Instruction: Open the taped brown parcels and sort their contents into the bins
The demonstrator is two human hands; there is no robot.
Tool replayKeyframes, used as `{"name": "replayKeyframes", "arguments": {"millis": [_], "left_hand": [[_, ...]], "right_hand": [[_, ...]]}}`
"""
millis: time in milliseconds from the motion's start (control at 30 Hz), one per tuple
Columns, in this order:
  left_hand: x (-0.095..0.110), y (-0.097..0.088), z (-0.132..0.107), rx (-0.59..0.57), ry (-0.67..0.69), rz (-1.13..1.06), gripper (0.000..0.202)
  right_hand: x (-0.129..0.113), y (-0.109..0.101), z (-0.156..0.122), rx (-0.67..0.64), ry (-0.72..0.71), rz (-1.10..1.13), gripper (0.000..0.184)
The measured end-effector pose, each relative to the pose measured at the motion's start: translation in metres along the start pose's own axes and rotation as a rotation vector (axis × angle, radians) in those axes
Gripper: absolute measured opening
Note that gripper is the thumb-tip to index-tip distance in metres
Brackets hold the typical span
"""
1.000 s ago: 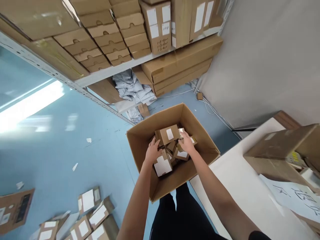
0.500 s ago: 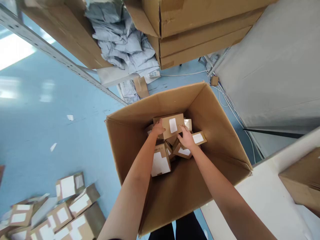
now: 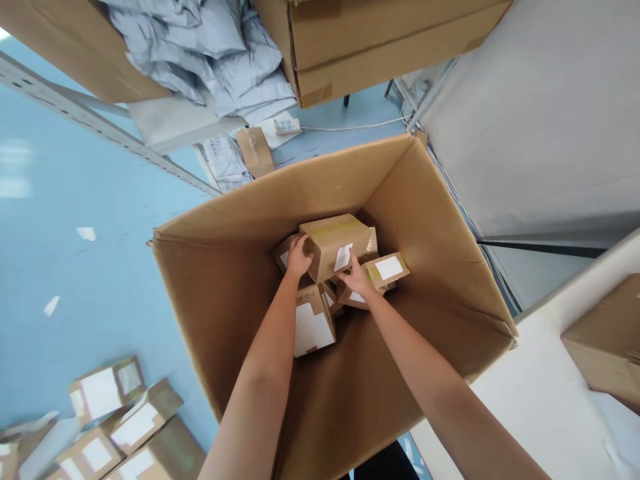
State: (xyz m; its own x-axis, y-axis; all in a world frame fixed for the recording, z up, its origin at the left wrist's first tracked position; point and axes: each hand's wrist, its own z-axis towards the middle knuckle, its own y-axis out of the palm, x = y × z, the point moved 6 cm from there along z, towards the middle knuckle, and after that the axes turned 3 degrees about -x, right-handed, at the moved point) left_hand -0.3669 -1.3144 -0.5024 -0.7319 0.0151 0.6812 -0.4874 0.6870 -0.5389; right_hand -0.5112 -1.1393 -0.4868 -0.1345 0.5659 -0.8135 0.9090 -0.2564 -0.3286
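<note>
Both my arms reach down into a large open cardboard carton (image 3: 210, 313) on the blue floor. My left hand (image 3: 299, 257) grips the left end of a small brown box (image 3: 333, 241) with a white label, fingers curled on it. My right hand (image 3: 354, 279) holds the same box from its lower right side. The box is tilted and raised above several other small labelled boxes (image 3: 311, 327) lying in the carton's bottom.
Small labelled boxes (image 3: 107, 417) lie scattered on the floor at lower left. A metal shelf rail (image 3: 100, 127), grey bags (image 3: 210, 47) and big cartons (image 3: 380, 40) are ahead. A white table (image 3: 540, 400) with a brown box (image 3: 607, 347) stands at right.
The view has moved closer and lower into the carton. Both hands have tilted and lifted the small box, its label now facing down toward me.
</note>
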Motion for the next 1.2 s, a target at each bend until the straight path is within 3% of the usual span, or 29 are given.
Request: {"name": "replayKeyframes", "arguments": {"millis": [100, 200, 333, 400, 467, 567, 667, 767, 833, 900, 1033, 1200], "left_hand": [[-0.007, 0.015, 0.005, -0.15, -0.058, 0.048, 0.096], [-0.004, 0.033, 0.0, -0.208, -0.055, 0.032, 0.092], [0.025, 0.063, -0.034, -0.152, 0.152, 0.017, 0.095], [0.046, 0.081, -0.053, -0.138, 0.279, 0.03, 0.093], [0.06, 0.089, -0.064, -0.084, 0.287, 0.025, 0.084], [0.062, 0.073, -0.059, 0.069, 0.106, 0.016, 0.072], [0.053, 0.037, -0.037, 0.2, -0.029, 0.04, 0.089], [0.054, 0.02, -0.01, 0.049, 0.025, 0.07, 0.117], [0.06, 0.02, 0.002, -0.084, 0.089, 0.088, 0.122], [0.068, 0.02, 0.006, -0.136, 0.103, 0.116, 0.119], [0.091, 0.019, -0.011, -0.105, 0.072, 0.206, 0.095], [0.125, -0.002, -0.075, -0.004, 0.101, 0.232, 0.068]], "right_hand": [[0.011, 0.029, 0.007, -0.026, 0.035, 0.11, 0.11], [0.01, 0.033, 0.014, 0.072, 0.041, 0.071, 0.105], [-0.011, 0.0, 0.024, 0.323, -0.022, -0.101, 0.092], [-0.022, -0.019, 0.03, 0.38, -0.066, -0.177, 0.084], [-0.026, -0.037, 0.035, 0.398, -0.071, -0.222, 0.074], [-0.023, -0.056, 0.038, 0.368, -0.034, -0.271, 0.064], [-0.015, -0.063, 0.035, 0.34, 0.004, -0.283, 0.065], [-0.007, -0.061, 0.033, 0.297, -0.015, -0.261, 0.068], [-0.002, -0.058, 0.031, 0.25, -0.044, -0.232, 0.07], [0.003, -0.057, 0.027, 0.217, -0.056, -0.177, 0.071], [0.004, -0.06, 0.01, 0.205, -0.044, -0.081, 0.071], [-0.032, -0.067, -0.041, 0.281, -0.044, -0.148, 0.07]]}}
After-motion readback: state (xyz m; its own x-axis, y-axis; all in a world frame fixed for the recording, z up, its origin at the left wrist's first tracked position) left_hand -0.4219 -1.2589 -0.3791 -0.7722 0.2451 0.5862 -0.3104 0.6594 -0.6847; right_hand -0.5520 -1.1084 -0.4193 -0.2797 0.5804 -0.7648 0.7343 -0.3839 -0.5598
